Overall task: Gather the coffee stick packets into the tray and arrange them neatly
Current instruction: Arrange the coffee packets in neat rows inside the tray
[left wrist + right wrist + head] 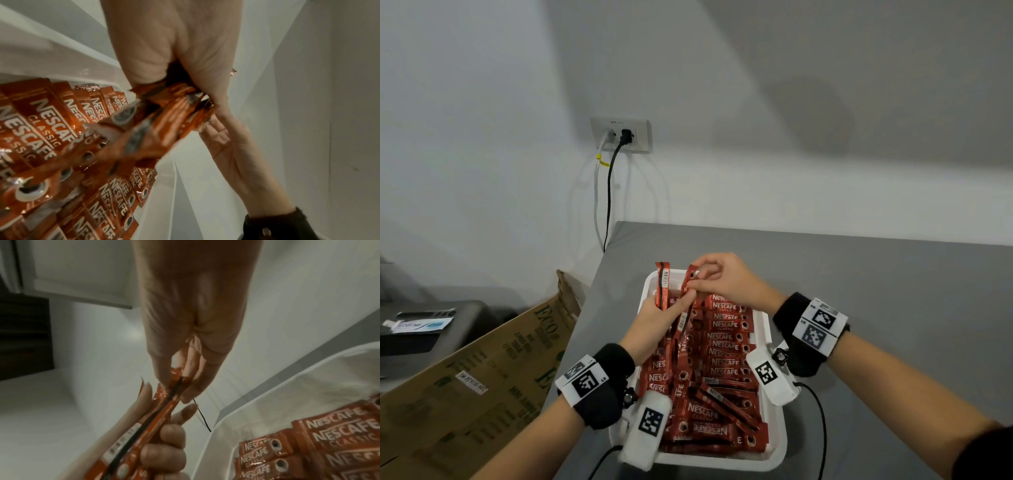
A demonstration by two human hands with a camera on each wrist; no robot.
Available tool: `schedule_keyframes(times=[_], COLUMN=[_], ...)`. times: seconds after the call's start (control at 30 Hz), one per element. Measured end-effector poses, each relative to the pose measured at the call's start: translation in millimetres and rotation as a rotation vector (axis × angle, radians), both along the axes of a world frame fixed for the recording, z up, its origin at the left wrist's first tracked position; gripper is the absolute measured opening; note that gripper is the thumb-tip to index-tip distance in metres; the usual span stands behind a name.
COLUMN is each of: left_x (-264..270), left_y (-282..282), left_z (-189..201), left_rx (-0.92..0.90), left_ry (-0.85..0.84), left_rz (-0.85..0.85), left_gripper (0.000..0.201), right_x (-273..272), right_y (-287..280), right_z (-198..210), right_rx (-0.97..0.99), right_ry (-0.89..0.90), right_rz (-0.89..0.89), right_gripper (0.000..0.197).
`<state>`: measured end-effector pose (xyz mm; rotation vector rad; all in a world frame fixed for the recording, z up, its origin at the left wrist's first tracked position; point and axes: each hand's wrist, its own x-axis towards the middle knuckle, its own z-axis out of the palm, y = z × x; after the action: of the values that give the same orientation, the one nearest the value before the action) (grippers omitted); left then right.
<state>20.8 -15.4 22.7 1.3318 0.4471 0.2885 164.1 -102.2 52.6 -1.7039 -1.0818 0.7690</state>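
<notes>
**Both hands on a bunch of coffee sticks above a nearly full tray**

Nearest the camera, at 6 o'clock in the head view, the white tray [774, 459] sits on the grey counter [876, 291], its near rim partly covered by the wrist-worn cameras and their black cables. Inside it lie red coffee stick packets [722, 346]. Those in the right column are stacked crosswise in a tidy row; those at the near end and along the left side lie at mixed angles, some overlapping.

Over the middle of the tray, the left hand [654, 325] has its fingers curled round a loose bunch of held packets [663, 284], which stand roughly upright and fan out above the fist. The left wrist view shows their lower ends sticking out under the palm, blurred.

Just beyond, toward 12 o'clock over the far end of the tray, the right hand [726, 277] pinches the top of one packet in that bunch between thumb and fingertips [193, 363], the other fingers folded in beside them. The two hands nearly touch.

At 9 o'clock, off the counter's left edge, a brown cardboard box [482, 383] leans with green print on its flap. At 11 o'clock, on the white wall, a socket plate [621, 134] holds a black plug and a pale one, whose cords hang down behind the counter.
</notes>
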Motion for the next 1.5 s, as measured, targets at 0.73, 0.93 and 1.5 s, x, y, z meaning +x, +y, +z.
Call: schedule_keyframes(times=[0.73, 0.93, 1.5], left_x=[-13, -7, -9], left_y=[24, 21, 35], left_z=[-2, 2, 4], left_rx=[-0.109, 0.088, 0.283], left_ry=[0.109, 0.158, 0.168], left_rz=[0.119, 0.241, 0.385], left_gripper=[0.017, 0.014, 0.02], right_x=[9, 2, -5], right_y=[-21, -18, 32], right_z=[-27, -18, -16], right_rx=[0.31, 0.019, -0.21], right_ry=[-0.463, -0.318, -0.478], right_rz=[-0.203, -0.082, 0.061], right_gripper=[0.021, 0.06, 0.01])
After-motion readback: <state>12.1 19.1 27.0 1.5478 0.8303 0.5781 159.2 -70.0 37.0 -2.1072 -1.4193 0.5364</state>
